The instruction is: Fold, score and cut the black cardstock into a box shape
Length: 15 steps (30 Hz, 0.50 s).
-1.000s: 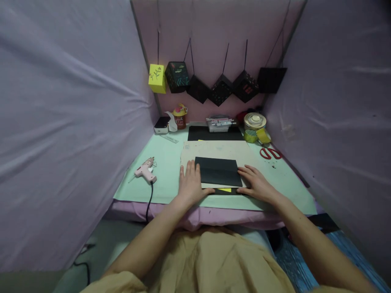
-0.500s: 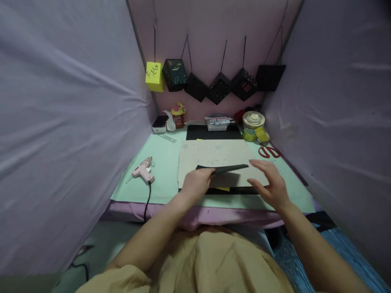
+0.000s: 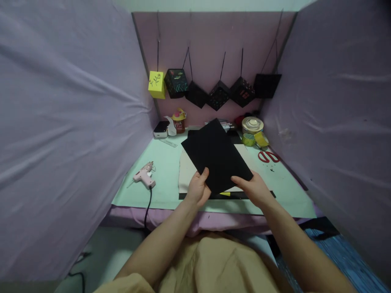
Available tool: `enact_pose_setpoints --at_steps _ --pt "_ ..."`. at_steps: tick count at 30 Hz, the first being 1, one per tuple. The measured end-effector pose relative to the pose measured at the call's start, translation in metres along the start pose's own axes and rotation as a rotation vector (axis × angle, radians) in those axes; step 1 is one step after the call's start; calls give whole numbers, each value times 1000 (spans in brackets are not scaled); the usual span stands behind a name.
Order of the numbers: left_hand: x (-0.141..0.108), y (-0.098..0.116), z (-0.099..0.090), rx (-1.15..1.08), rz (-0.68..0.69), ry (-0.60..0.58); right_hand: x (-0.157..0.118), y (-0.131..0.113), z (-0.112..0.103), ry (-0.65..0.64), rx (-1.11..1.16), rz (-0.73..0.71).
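A black sheet (image 3: 217, 156) is raised over the table, tilted with one corner pointing away from me. My left hand (image 3: 199, 189) grips its lower left edge, thumb on top. On the lower right corner, my right hand (image 3: 253, 188) pinches the sheet with the thumb on its face. Beneath it lies a pale board (image 3: 187, 173), mostly covered from view. Black material (image 3: 244, 195) and a bit of yellow (image 3: 225, 194) show under the board's front edge.
A pink glue gun (image 3: 144, 175) with a black cord lies left. Red-handled scissors (image 3: 269, 156), yellow tape rolls (image 3: 261, 139) and a round tin (image 3: 252, 125) are at the right. Behind stand a red jar (image 3: 179, 123) and a white device (image 3: 161, 129). Box lanterns (image 3: 176, 84) hang at the back.
The black sheet has been lifted and turned so its broad face shows. My right hand, open and apart from it before, now holds its right corner. The view has tipped slightly upward.
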<state>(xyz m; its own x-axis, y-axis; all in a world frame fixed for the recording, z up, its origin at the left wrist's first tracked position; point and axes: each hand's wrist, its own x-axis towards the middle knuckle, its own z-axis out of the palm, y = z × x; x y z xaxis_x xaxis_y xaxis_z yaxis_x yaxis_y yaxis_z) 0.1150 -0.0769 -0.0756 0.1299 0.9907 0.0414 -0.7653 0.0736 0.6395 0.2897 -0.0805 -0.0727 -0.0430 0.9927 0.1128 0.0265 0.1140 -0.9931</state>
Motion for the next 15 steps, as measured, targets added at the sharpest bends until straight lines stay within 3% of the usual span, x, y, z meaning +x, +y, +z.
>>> enact_pose_setpoints --at_steps 2,5,7,9,11,15 --pt "5 -2 -8 7 -2 23 5 0 3 20 32 -10" --pt "20 13 -30 120 75 81 12 -1 -3 113 -215 -196" --pt "29 31 -48 287 242 133 15 -1 -11 150 -450 -405" --pt "34 49 -65 505 438 150 19 3 -21 96 -622 -616" --pt "34 62 -80 748 544 104 21 12 -30 -22 -726 -760" --pt "20 67 -95 1253 595 -187 20 37 -42 -168 -790 -835"
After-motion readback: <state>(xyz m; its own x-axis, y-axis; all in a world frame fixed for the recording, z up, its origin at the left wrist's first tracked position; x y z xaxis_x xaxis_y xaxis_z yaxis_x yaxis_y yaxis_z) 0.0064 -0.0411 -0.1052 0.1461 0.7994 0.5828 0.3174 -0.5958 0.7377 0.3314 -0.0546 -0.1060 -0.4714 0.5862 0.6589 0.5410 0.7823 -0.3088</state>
